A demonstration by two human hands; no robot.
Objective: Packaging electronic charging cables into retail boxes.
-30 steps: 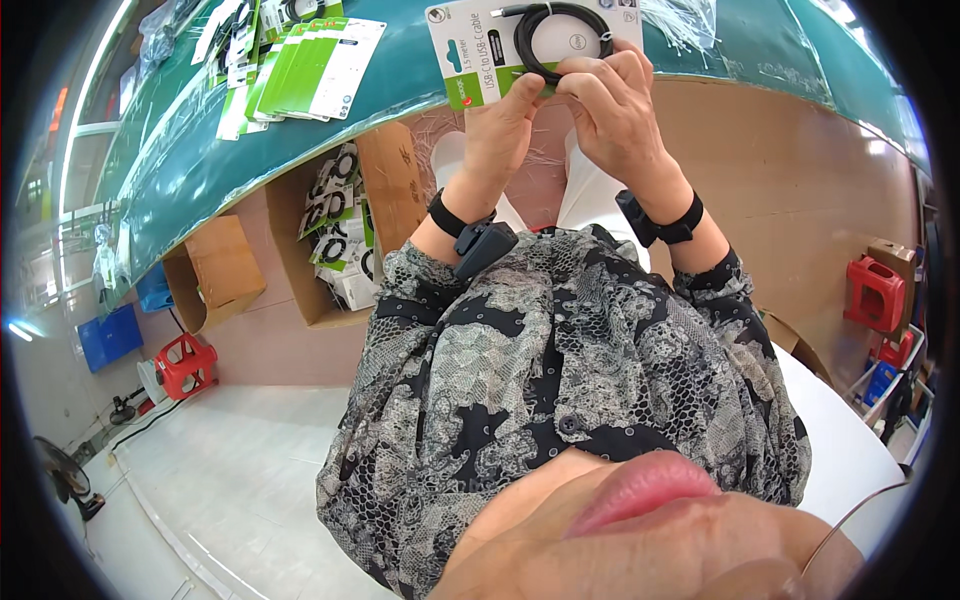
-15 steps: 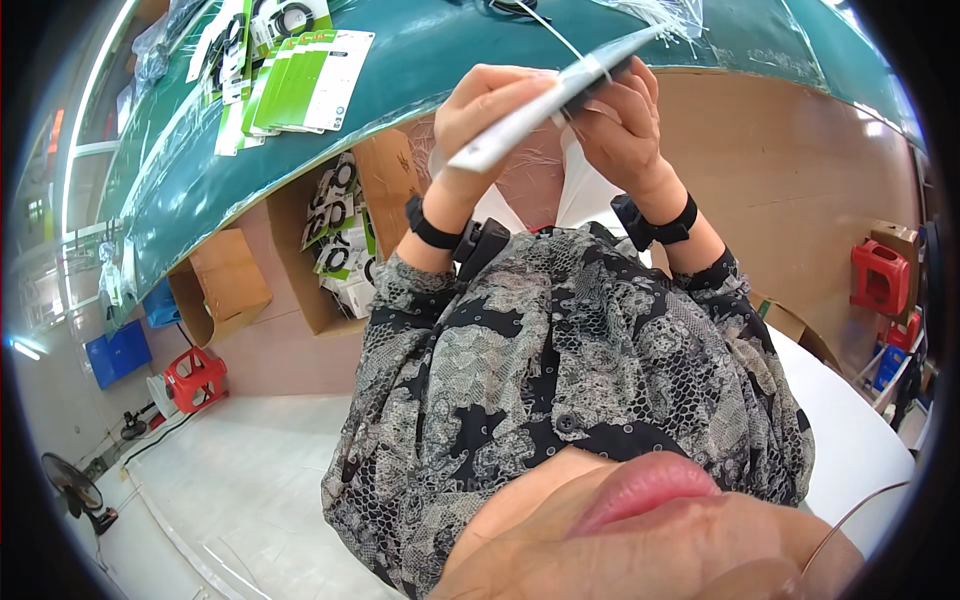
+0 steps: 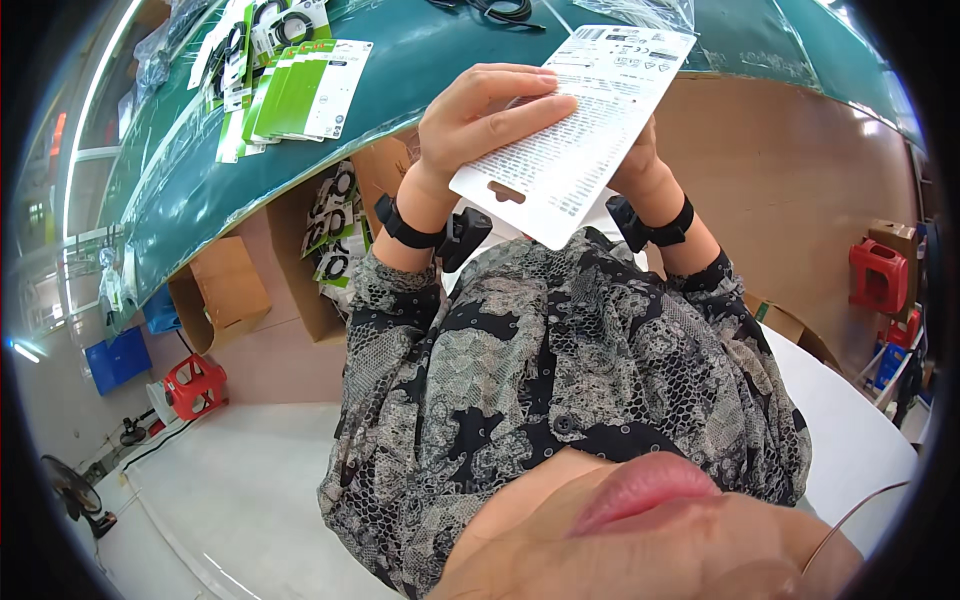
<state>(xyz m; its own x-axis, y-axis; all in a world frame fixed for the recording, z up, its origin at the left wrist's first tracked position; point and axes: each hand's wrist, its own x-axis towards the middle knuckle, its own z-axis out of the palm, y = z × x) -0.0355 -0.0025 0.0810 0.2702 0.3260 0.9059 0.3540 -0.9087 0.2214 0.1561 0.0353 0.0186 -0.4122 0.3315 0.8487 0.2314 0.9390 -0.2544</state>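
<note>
A white packaging card with printed text and a hang hole is tilted over the table's near edge. My left hand is closed on its left side, fingers lying across the printed face. My right hand is behind the card's right side; its fingers are hidden there, and so is whatever they touch. Beyond the card, a coiled black cable lies on the green table. Fanned green-and-white cards lie at the table's left, beside carded black cables.
Below the table's edge, a cardboard box holds several carded cables. Another open box stands further left. Clear plastic with thin white strips lies at the far side. Red stools stand on either side.
The card has turned from nearly edge-on to show its printed face. My left hand has shifted slightly left; my right fingers, visible before against a dark item, are now behind the card.
</note>
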